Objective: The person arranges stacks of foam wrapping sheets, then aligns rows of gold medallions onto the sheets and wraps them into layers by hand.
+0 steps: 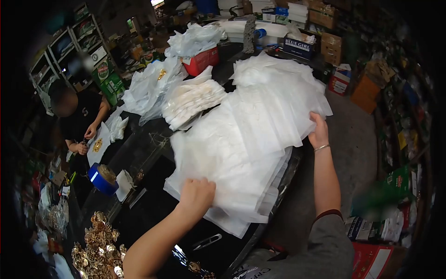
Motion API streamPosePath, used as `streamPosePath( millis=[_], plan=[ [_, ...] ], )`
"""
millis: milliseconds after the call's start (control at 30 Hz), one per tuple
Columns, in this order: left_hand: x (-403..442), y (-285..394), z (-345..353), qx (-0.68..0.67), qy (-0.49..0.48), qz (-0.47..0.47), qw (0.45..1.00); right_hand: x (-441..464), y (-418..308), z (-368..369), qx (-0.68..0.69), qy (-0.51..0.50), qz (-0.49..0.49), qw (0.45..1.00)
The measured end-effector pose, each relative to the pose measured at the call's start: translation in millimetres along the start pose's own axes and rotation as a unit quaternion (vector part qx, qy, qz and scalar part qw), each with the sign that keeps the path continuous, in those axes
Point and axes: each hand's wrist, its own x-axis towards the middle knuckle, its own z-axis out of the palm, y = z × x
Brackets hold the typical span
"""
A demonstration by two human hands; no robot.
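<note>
Overlapping translucent white plastic bags (241, 135) lie fanned out in a long pile across the dark table. My left hand (197, 193) rests on the near end of the pile, its fingers curled down onto a bag. At the right side, my right hand (319, 131) grips the edge of the bags between thumb and fingers. Below my left forearm is a heap of shiny gold-coloured pieces (100, 244). A pair of small snips (207, 242) lies on the table near my body.
A bundle of white bags (193, 100) and a red box (202, 60) stand behind the pile. A blue tape roll (103, 179) is at left. Across the table a co-worker (81, 116) handles a gold piece (97, 145). Cartons (297, 46) line the back.
</note>
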Motion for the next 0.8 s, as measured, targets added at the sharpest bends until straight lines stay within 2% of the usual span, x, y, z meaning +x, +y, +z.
streamPosePath(
  millis=[100, 133, 200, 233, 267, 400, 433, 467, 533, 633, 667, 767, 800],
  plan=[
    [-31, -3, -7, -0.050, -0.091, -0.033, 0.994, -10, 11, 18, -0.042, -0.044, 0.001, 0.998],
    [-37, -4, -9, -0.108, -0.163, -0.037, 0.980, -13, 14, 24, -0.063, -0.067, -0.002, 0.996],
    [-47, -6, -10, -0.187, -0.211, -0.054, 0.958, -20, 23, 46, -0.082, -0.114, 0.009, 0.990],
    [-52, -8, -11, -0.204, -0.192, -0.067, 0.958, -31, 28, 60, -0.125, -0.187, 0.033, 0.974],
    [-54, -12, -12, -0.207, -0.197, -0.096, 0.954, -45, 31, 72, -0.164, -0.260, 0.055, 0.950],
    [-44, -33, -12, -0.398, -0.198, -0.151, 0.883, -78, 6, 80, -0.337, -0.482, 0.080, 0.805],
    [-40, -34, -7, -0.424, -0.188, -0.152, 0.873, -85, 7, 82, -0.320, -0.538, 0.078, 0.776],
    [-36, -36, 7, -0.523, -0.118, -0.191, 0.822, -94, 6, 88, -0.299, -0.591, 0.077, 0.745],
    [-20, -29, 25, -0.684, -0.022, -0.247, 0.686, -108, 0, 92, -0.298, -0.637, 0.086, 0.706],
    [6, -14, 48, -0.785, 0.002, -0.263, 0.561, -111, 0, 77, -0.254, -0.571, 0.109, 0.773],
    [15, -9, 56, -0.815, 0.003, -0.270, 0.512, -110, 3, 71, -0.209, -0.521, 0.111, 0.820],
    [40, 10, 68, -0.830, 0.027, -0.267, 0.488, -105, 4, 54, -0.182, -0.434, 0.106, 0.876],
    [48, 18, 70, -0.836, 0.042, -0.271, 0.475, -108, 5, 54, -0.130, -0.396, 0.102, 0.903]
  ],
)
